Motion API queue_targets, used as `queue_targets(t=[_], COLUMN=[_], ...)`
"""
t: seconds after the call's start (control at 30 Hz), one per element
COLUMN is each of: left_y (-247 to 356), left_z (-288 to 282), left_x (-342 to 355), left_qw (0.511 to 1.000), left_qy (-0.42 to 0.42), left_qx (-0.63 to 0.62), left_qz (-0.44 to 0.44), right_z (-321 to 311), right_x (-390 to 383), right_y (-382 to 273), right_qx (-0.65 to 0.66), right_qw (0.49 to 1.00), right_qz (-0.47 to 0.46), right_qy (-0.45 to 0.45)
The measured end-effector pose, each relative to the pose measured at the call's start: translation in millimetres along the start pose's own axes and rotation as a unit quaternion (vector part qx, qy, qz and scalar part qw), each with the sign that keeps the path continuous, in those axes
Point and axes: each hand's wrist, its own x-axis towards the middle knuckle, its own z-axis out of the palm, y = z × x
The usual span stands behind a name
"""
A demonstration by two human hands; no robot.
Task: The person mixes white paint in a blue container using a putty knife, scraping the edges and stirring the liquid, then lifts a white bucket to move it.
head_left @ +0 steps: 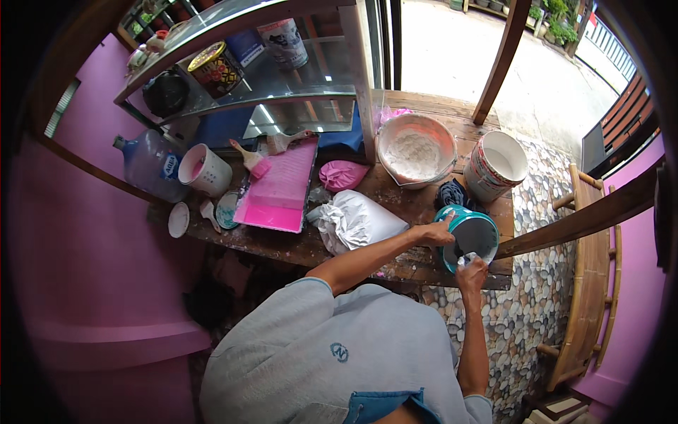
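Observation:
A teal bucket (479, 237) stands tilted at the right front of the wooden table, its mouth toward me and its inside greyish. My left hand (436, 233) grips its left rim. At the near rim, my right hand (471, 271) is closed around something whitish and crumpled; a dark piece shows beside it inside the bucket, and its kind is unclear. To the left of the bucket lies a white sack (360, 220) with a bunched end. Behind the bucket is a dark bundled cloth (454, 193).
A bucket of white powder (417, 152) and a white pail (496, 164) stand behind. Leftward are a paint tray (279, 187) with pink paint, brushes (254, 162), a pink bag (342, 174) and a water jug (152, 166). A wooden post (558, 230) slants close by the bucket's right side.

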Motion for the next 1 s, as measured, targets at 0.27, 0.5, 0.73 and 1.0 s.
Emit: queue_targets(t=[0.27,0.5,0.73,1.0], left_y=[-37.7,-8.9,-27.6,-39.1], left_z=[9.3,3.5,8.7,7.1], left_x=[29.9,8.3,17.4,34.4], left_qw=[0.995,0.995,0.997,0.999], left_qy=[0.027,-0.003,0.048,-0.016], left_qx=[-0.090,-0.098,-0.041,-0.002], left_qz=[0.014,0.019,0.054,0.035], right_z=[11.4,-5.3,-11.0,-4.7], right_x=[0.3,10.4,7.7,2.7], right_y=[7.9,20.4,3.2,10.9], right_qx=[-0.039,-0.007,0.091,0.141], right_qw=[0.999,0.999,0.996,0.989], right_qz=[-0.020,0.009,0.002,-0.031], right_qy=[-0.009,0.036,0.005,0.020])
